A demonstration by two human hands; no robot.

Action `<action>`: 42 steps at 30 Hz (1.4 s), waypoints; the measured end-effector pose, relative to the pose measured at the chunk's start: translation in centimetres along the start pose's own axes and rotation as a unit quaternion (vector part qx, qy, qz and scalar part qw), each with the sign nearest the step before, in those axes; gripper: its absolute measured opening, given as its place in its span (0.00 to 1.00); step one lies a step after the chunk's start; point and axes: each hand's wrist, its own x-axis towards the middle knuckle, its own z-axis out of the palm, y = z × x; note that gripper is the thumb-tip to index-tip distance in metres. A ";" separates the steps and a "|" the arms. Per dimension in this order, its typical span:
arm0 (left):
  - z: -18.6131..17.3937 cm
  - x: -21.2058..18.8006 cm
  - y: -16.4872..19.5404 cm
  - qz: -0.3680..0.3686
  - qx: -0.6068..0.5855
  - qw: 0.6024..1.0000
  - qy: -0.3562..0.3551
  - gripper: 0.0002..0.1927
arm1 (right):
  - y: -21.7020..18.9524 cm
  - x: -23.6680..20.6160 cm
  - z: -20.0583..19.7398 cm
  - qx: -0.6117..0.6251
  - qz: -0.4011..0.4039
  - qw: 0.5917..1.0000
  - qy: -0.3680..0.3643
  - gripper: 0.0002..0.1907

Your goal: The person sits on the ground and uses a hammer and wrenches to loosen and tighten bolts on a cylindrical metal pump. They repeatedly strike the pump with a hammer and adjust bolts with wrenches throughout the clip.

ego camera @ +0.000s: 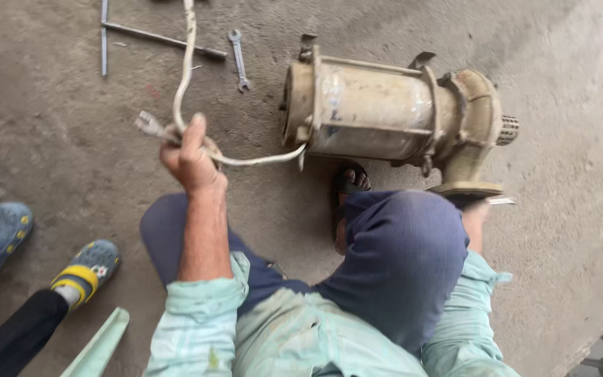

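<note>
The left hand (191, 157) is closed around a pale cable (184, 70), fingers wrapped over it where the cable bends. One length runs up from the fist toward twelve o'clock and out of the top edge; the frayed end sticks out of the fist toward nine o'clock; a third length sags away toward three o'clock and meets the near end of the pump (392, 115). The pump lies on its side on the concrete floor (50, 139), a dirty cream cylinder with a flanged outlet and a small strainer at its three o'clock end.

The right hand (474, 213) is mostly hidden behind the person's raised knee (399, 258); it sits right under the pump's outlet flange, but I cannot tell whether it is closed on anything. A sandalled foot (350, 183) shows just below the pump body.

At twelve o'clock from the left hand, a spanner (239, 59) and a metal rod (162, 40) lie on the floor, well apart from the hand. At eight o'clock, another person's two clogs (85, 269) stand on the concrete, and a pale green strip (99, 345) lies beside them.
</note>
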 end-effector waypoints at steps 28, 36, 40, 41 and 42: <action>13.7 5.4 -6.7 -0.102 0.293 0.950 0.028 0.12 | -12.9 11.6 22.9 -0.297 -0.255 0.918 0.063 0.13; 9.1 2.8 -5.0 -0.201 0.230 0.952 0.033 0.20 | -13.4 10.3 20.7 -0.303 -0.223 0.926 0.021 0.17; 6.3 -0.5 -4.6 -0.277 0.153 0.944 -0.090 0.06 | -11.7 11.5 19.3 -0.195 -0.223 0.953 -0.054 0.18; 5.8 -1.6 -5.0 -0.313 0.101 0.938 -0.113 0.09 | -11.4 12.3 18.4 -0.209 -0.220 0.952 -0.036 0.17; 5.3 -2.6 -5.5 -0.334 0.113 0.926 -0.136 0.09 | -11.3 12.5 17.8 -0.222 -0.216 0.951 -0.016 0.16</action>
